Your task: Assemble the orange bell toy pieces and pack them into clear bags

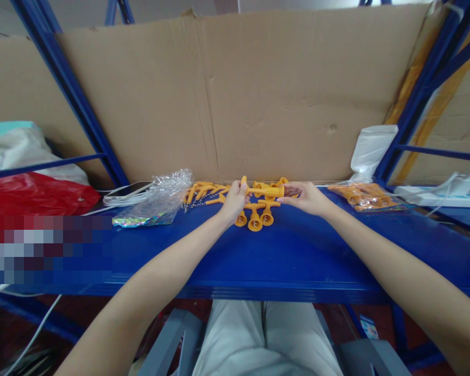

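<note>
A yellow-orange plastic corkscrew (271, 192) lies sideways between my hands, slightly above the shelf. My left hand (235, 200) is closed around its T-shaped handle at the left end. At the other end, the fingers and thumb of my right hand (303, 197) close on the wide rim of the bell-shaped body. Just below stand several corkscrews (255, 221) with handles fitted into their bells. Left of my left hand lies a group of loose handles (202, 191) with metal spirals. More yellow-orange bell parts (281, 182) sit behind the held corkscrew, partly hidden.
A clear plastic bag (152, 201) and white cables (127, 197) lie left on the blue shelf (266, 266). To the right are a bag of yellow-orange parts (366, 197) and a white power strip (434, 196). A cardboard sheet (266, 99) closes the back; a red bag (35, 201) sits far left.
</note>
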